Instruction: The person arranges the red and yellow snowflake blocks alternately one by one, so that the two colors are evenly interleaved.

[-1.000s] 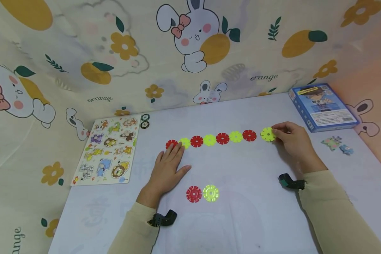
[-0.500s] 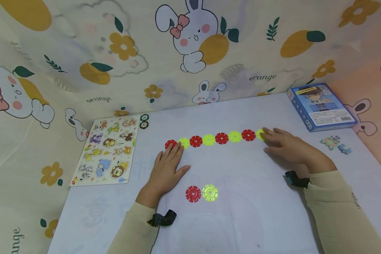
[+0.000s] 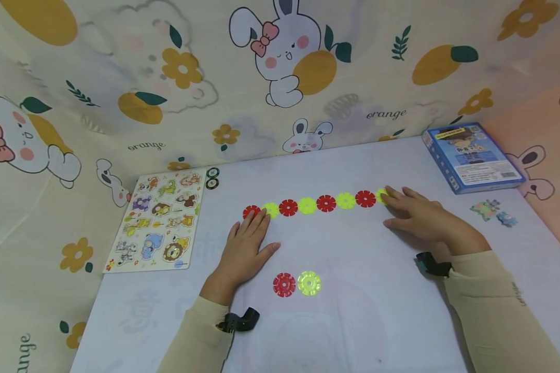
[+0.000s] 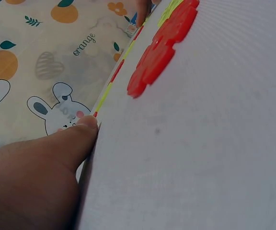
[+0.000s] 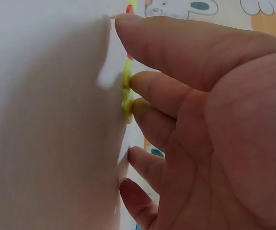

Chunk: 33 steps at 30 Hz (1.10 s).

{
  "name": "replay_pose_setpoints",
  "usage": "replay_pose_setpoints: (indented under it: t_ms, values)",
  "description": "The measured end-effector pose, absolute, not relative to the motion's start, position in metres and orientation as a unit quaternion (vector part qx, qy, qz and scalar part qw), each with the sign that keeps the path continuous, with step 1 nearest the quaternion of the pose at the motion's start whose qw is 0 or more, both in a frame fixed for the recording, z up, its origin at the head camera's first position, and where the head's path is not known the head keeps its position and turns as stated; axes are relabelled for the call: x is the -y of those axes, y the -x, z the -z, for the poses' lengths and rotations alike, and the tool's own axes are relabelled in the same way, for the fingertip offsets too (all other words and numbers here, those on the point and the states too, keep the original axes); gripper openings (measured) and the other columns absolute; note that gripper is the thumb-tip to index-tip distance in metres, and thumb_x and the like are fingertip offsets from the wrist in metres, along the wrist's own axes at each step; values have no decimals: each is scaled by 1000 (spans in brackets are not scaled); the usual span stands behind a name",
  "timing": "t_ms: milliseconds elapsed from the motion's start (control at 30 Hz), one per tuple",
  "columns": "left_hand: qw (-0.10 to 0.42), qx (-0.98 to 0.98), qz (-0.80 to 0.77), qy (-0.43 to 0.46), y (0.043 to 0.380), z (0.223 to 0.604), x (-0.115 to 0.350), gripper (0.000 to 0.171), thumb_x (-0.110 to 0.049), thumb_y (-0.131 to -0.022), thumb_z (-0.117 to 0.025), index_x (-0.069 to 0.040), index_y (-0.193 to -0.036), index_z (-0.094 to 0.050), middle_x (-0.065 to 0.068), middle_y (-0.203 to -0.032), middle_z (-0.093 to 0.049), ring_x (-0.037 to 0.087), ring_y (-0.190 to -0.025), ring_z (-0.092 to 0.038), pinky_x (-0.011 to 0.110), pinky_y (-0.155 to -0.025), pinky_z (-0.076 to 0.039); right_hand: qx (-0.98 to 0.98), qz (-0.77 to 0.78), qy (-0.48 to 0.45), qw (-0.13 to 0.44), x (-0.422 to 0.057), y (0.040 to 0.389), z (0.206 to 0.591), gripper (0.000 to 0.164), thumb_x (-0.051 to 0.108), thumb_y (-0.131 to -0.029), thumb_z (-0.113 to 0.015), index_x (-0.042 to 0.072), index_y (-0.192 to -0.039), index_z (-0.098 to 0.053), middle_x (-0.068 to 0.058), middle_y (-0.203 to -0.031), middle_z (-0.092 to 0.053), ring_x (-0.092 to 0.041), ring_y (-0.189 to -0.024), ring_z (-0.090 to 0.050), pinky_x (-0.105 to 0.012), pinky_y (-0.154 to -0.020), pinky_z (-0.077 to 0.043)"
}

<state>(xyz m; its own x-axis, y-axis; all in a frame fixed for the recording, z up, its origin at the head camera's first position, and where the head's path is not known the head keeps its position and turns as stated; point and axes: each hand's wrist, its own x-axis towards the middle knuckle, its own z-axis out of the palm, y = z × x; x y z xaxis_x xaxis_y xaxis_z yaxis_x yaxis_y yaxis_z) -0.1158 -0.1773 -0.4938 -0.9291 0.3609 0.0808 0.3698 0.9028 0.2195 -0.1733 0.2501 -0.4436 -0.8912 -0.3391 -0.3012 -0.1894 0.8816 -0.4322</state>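
Fingers straight, the left hand rested on the red disc at the left end of a disc row; the right hand (its grip relaxed too) touched the yellow disc at the right.

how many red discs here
5: leftmost red disc, partly under the left hand; second red disc, third red disc, fourth red disc, rightward in line; fifth red disc, separately in front. More may be hidden.
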Motion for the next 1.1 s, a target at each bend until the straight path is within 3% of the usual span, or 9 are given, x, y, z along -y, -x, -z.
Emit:
replay_pose_setpoints:
  t_ms: [233, 367, 500, 700, 867, 1100]
  values:
    - [15, 976, 116, 186, 115, 492, 177, 77, -61, -92, -43, -18, -153, -26, -2, -158, -16, 23, -144, -7, 53, -111, -9, -947, 236, 136, 169, -250, 174, 441, 80, 56, -86, -62, 23, -151, -31, -6, -158, -15, -40, -142, -6, -74, -97, -9]
    - [17, 975, 117, 187, 115, 493, 177, 77, -61, -92, -43, -18, -153, -26, -3, -158, -16, 23, -144, -7, 53, -111, -10, -921, 344, 128, 129, -244, 173, 433, 70, 52, -90, -60, 28, -150, -33, -3, -156, -23, -35, -139, -23, -64, -102, -24]
    - [20, 975, 115, 188, 116, 494, 178, 77, -62, -92, -42, -18, -153, -26, -3, -158, -16, 23, -144, -8, 54, -111, -10, -864, 468, 145, 116, -224, 166, 423, 54, 43, -94, -58, 35, -145, -40, 2, -148, -37, -29, -130, -38, -59, -97, -37]
    - [20, 975, 115, 189, 117, 494, 178, 77, -63, -92, -41, -18, -153, -25, -3, -159, -15, 22, -144, -6, 54, -111, -10, -777, 571, 213, 159, -178, 149, 420, 46, 28, -98, -54, 31, -143, -42, 0, -143, -43, -29, -121, -49, -57, -91, -43]
    - [17, 976, 109, 186, 117, 495, 177, 77, -64, -92, -39, -20, -153, -24, -4, -159, -14, 22, -144, -5, 53, -111, -9, -741, 581, 272, 197, -134, 132, 432, 50, 25, -95, -59, 27, -142, -43, -7, -137, -48, -34, -117, -52, -53, -87, -47]
    - [13, 978, 103, 181, 117, 495, 177, 78, -66, -92, -37, -20, -153, -23, -6, -159, -11, 20, -144, -3, 53, -111, -8, -772, 491, 331, 232, -82, 101, 459, 66, 44, -84, -71, 24, -141, -45, 5, -135, -50, -15, -120, -47, -42, -97, -42]
